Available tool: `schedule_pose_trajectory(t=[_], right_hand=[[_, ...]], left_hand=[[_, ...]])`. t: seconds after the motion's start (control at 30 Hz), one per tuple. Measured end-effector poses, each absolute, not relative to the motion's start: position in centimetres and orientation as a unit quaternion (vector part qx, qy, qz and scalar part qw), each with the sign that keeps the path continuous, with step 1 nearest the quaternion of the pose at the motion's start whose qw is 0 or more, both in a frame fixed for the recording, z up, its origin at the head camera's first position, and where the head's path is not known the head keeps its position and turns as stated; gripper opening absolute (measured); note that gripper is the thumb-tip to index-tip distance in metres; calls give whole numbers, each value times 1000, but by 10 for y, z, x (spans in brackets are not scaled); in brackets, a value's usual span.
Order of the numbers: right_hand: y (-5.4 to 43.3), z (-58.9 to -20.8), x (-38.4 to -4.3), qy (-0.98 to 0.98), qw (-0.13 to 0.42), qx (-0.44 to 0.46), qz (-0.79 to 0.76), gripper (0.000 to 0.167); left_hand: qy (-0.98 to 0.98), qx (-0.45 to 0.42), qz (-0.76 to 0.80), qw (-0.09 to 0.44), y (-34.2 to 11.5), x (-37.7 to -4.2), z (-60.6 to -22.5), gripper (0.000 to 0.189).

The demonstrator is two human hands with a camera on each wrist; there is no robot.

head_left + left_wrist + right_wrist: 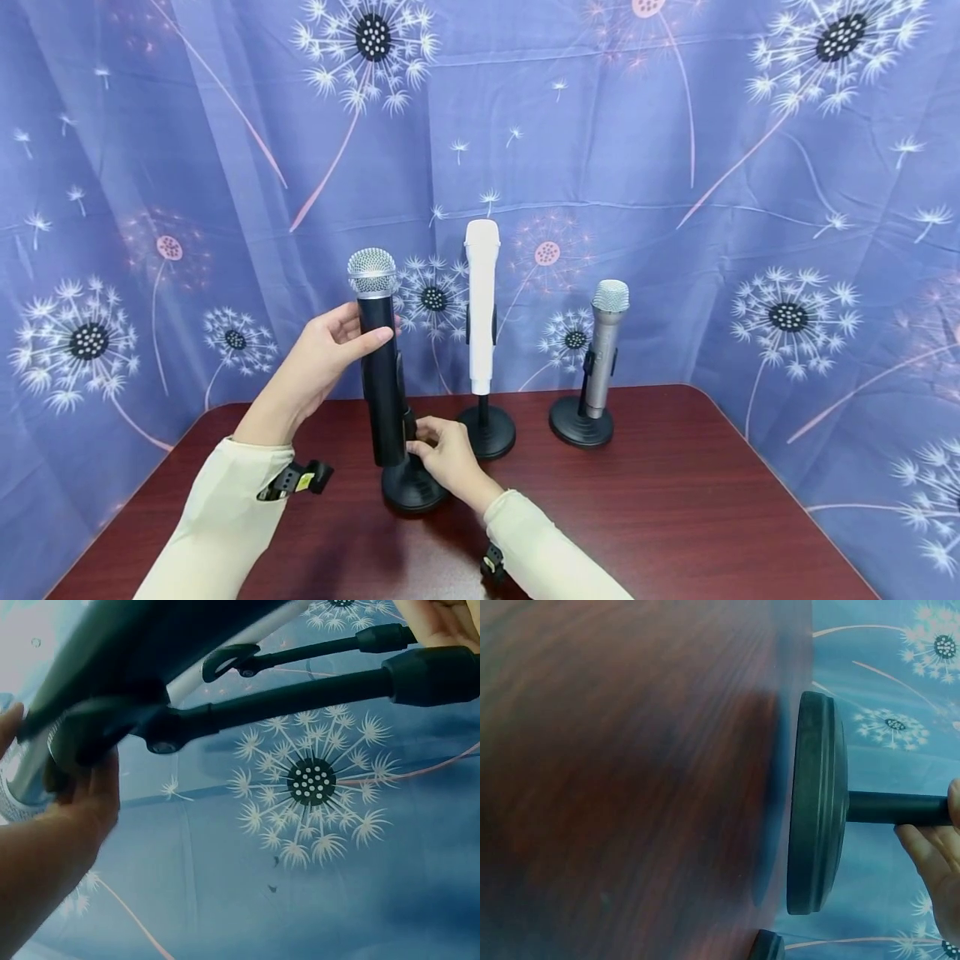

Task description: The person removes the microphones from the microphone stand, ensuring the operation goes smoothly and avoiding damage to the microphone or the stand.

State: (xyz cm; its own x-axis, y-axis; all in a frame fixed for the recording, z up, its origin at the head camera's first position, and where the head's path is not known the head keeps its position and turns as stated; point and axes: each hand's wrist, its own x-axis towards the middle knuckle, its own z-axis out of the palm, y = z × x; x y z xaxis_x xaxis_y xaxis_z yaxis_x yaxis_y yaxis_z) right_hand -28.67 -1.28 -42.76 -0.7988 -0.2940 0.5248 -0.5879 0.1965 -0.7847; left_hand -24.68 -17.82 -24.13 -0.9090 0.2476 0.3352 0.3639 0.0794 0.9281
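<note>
A black microphone (383,383) with a silver mesh head stands nearly upright at the left of the table in the head view. My left hand (321,350) holds its upper body, thumb across the front and fingers behind. Behind the body, the black desk stand shows its clip, its pole (300,695) and its round base (411,493). My right hand (450,457) grips that pole low down, above the base. In the right wrist view, the base (817,802) appears edge-on beside the tabletop, with the fingers (930,859) around the pole.
A white microphone (482,308) on a black stand (489,433) is just behind my right hand. Further right, a silver microphone (602,358) leans in its own stand (581,423). The dark red table (660,492) ends at a blue dandelion-print curtain (525,100).
</note>
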Motion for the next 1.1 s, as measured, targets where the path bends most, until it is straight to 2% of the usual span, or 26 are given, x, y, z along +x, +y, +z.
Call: schedule_pose_trajectory(t=[0.27, 0.67, 0.87, 1.1], right_hand=[[-13, -429, -287, -759, 146, 290, 564, 19], [-13, -427, -289, -768, 167, 292, 546, 15], [-14, -425, -287, -772, 170, 293, 537, 15], [-11, -430, -289, -781, 156, 251, 551, 10]], left_hand=[[-710, -239, -662, 28, -181, -249, -242, 54], [-701, -239, -668, 75, -180, -243, -243, 51], [-693, -247, -668, 117, -180, -244, -244, 48], [-618, -322, -685, 212, -182, -236, -219, 41]])
